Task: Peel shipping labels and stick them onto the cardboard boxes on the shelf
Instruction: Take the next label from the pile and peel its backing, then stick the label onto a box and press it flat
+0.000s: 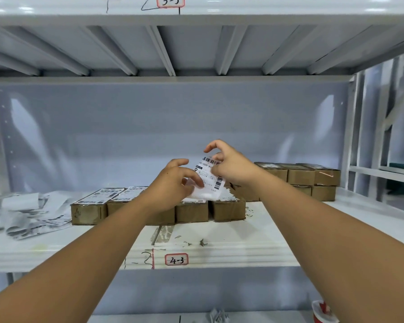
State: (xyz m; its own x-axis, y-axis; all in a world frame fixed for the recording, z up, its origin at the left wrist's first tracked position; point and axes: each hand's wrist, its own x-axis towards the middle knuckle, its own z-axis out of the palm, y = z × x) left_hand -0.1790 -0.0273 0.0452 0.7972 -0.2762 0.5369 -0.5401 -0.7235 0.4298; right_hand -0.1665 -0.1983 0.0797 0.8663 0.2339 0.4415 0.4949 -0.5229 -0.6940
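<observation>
**Paper label pinched in both hands over the box row**

Paper was the weak point at this moment. The shipping label (210, 180) hung in the air just above the near row of cardboard boxes (135, 212) on the shelf (231, 255), held at two edges. The left hand (173, 183) had its fingers curled and pinched the lower left edge. The right hand (234, 167) pinched the upper right corner between thumb and fingers, with the index finger arched free above.

If the two hands pulled unevenly, the sheet could probably tear or curl onto itself, and any bare adhesive might catch on a fingertip. A tilted drop would likely leave the label crooked or bridging two neighbouring boxes, since they sat touching side by side.

Whether the backing had separated at all could not be made out. The hands and label covered most of the tops of the two right boxes in the row, so their state was unclear; the two left boxes carried labels. Print on the label was too small to read. A loose heap of paper strips (30, 213) lay at the left, and a stack of boxes (313, 177) stood far right.
</observation>
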